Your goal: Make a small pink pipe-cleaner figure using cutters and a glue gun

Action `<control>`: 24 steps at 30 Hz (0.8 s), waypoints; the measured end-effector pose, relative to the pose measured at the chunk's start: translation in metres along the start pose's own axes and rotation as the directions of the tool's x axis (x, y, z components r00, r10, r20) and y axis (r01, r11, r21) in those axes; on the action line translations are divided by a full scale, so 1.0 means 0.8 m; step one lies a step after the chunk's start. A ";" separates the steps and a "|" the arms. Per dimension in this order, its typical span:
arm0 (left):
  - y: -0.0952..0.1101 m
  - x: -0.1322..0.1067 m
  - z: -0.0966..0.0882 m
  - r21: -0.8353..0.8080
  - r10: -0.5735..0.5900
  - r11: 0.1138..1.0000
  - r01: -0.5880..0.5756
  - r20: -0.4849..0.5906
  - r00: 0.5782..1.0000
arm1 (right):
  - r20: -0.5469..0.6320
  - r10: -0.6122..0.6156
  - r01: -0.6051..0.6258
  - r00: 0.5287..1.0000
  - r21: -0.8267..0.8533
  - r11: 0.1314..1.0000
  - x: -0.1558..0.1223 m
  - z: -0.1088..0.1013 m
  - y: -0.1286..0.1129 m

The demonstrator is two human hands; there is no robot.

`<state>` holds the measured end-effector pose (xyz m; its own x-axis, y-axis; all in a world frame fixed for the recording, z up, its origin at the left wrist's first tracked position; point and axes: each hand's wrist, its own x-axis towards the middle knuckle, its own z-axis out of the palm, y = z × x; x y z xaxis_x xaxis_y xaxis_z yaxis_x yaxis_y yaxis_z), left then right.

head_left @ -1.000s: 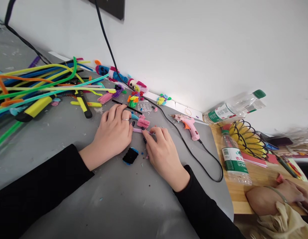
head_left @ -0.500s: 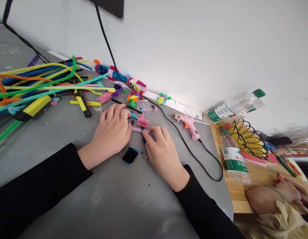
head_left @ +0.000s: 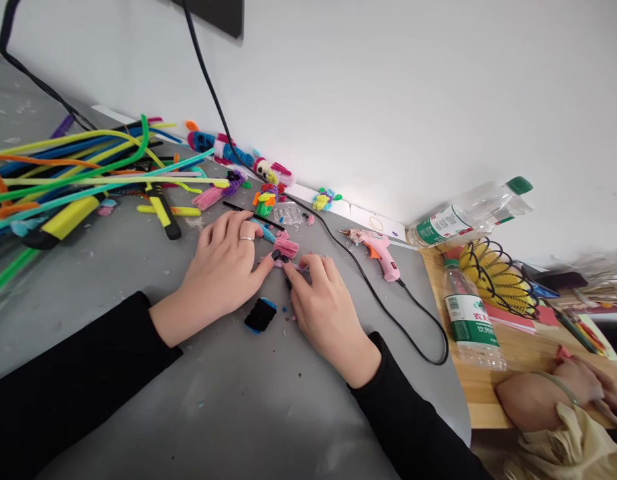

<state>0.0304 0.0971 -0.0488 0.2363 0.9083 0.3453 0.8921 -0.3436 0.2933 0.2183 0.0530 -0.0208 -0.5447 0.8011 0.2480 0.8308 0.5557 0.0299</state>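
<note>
My left hand (head_left: 221,270) rests on the grey table (head_left: 138,373), fingers curled, a ring on one finger. Its thumb presses the end of a thin pink pipe cleaner piece (head_left: 294,266). My right hand (head_left: 326,303) pinches the same piece between thumb and forefinger, so the two thumbs nearly meet. Just beyond the fingertips lies a folded pink pipe cleaner bundle (head_left: 286,247) beside a short blue piece (head_left: 266,233). A black fuzzy roll with a blue edge (head_left: 260,315) sits between my wrists.
Long coloured pipe cleaners (head_left: 63,167) and a yellow-black utility knife (head_left: 163,210) lie at the left. A pink glue gun (head_left: 381,253) and its black cable (head_left: 413,333) are at the right. Water bottles (head_left: 471,320), a wire basket (head_left: 496,280) and another person's hands (head_left: 553,400) are on the wooden table.
My left thumb has slid right along the pink piece until it meets my right fingertips. The view has shifted slightly; my right hand stays in place.
</note>
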 end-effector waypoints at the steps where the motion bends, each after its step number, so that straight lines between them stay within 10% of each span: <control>1: 0.000 0.000 0.000 0.001 0.001 1.000 -0.001 -0.001 1.000 | -0.006 -0.002 0.002 1.000 0.005 1.000 0.000 0.000 0.000; 24: 0.000 0.000 0.000 0.002 0.008 1.000 -0.008 -0.017 1.000 | -0.003 0.001 -0.001 1.000 -0.007 1.000 0.001 0.001 -0.001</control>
<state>0.0302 0.0970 -0.0486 0.2367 0.9012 0.3631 0.8911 -0.3503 0.2885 0.2176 0.0532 -0.0212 -0.5436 0.8008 0.2512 0.8321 0.5535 0.0362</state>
